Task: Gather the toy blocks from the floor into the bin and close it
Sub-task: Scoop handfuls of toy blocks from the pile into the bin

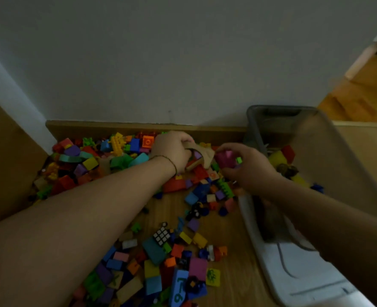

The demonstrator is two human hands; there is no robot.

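Gripping a magenta block (225, 159), right hand (248, 171) sits just beside bin (256, 124), nearer than left hand (173, 149), which clutches a tan block (205, 156); bin lies rightward.

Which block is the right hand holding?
The magenta block, pinched by the right hand just left of the clear bin. The left hand grips a tan wooden block instead.
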